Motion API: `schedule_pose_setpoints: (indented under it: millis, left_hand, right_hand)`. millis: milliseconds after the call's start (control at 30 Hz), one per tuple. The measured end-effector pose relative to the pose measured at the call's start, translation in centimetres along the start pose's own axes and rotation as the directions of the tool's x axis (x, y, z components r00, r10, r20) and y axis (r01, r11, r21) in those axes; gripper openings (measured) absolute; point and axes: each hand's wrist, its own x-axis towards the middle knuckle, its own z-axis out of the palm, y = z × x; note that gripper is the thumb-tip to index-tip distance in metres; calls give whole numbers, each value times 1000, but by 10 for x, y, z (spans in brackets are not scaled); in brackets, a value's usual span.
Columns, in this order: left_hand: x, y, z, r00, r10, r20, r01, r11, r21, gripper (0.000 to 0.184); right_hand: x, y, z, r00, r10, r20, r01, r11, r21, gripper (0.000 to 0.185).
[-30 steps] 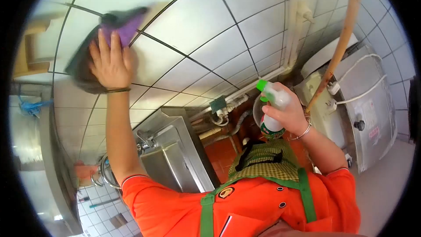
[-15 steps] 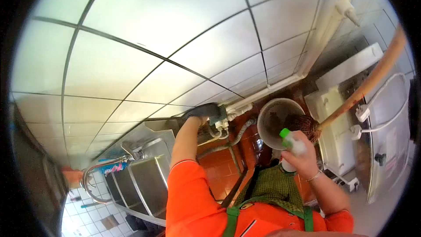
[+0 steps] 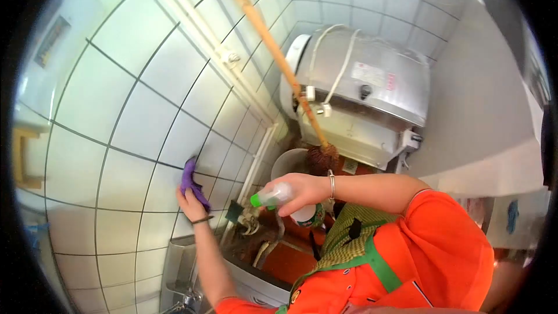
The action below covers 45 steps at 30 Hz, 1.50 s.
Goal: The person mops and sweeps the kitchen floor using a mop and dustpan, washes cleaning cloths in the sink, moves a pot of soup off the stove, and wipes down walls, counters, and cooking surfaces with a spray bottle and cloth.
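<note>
My left hand [image 3: 189, 204] is closed on a purple cloth [image 3: 192, 183] and presses it against the white tiled wall [image 3: 168, 134]. In my right hand [image 3: 305, 189] is a spray bottle [image 3: 305, 215] with a green nozzle, pointing left toward the wall. The fingers wrap round the bottle's neck and hide part of it. Below the right hand, pipe fittings [image 3: 250, 221] stick out low on the wall. Just beyond it stands a pale bucket [image 3: 285, 163], partly covered by my hand.
A brush [image 3: 323, 159] with a long wooden handle [image 3: 273, 46] leans by the bucket. Behind it stands a metal appliance [image 3: 372, 75] with white cables and plugs. A white pipe [image 3: 192, 29] runs along the wall. At lower left is a metal sink [image 3: 177, 264] with a tap.
The view has turned toward the appliance. My left hand has gone from low beside the pipe fittings up onto the wall tiles with the cloth. My right hand still grips the spray bottle.
</note>
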Motion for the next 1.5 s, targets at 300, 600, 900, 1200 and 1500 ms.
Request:
schedule_pose_setpoints:
  millis: [300,600,900,1200,1500]
  left_hand:
    - [-259,136,161,306,224,925,930,138,-341,32]
    - [-388,184,266,-162,290,943,963,256,86,30]
    - [-571,249,317,-665,349,660,741,423,522,34]
    - [-765,287,369,-730,93,677,650,400,646,40]
    - [-915,337,457,-316,76,946,893,360,270,36]
  right_hand:
    - [-86,-52,59,966,-85,244,-100,747,657,65]
    - [-276,-109,61,978,-134,-161,202,811,550,51]
    - [-506,-151,185,540,-269,-797,496,867,43,56]
    - [-742,-158,434,-575,-387,-721,354,677,-645,50]
    - [-908,-170,535,-710,-81,-700,166,946,-278,59]
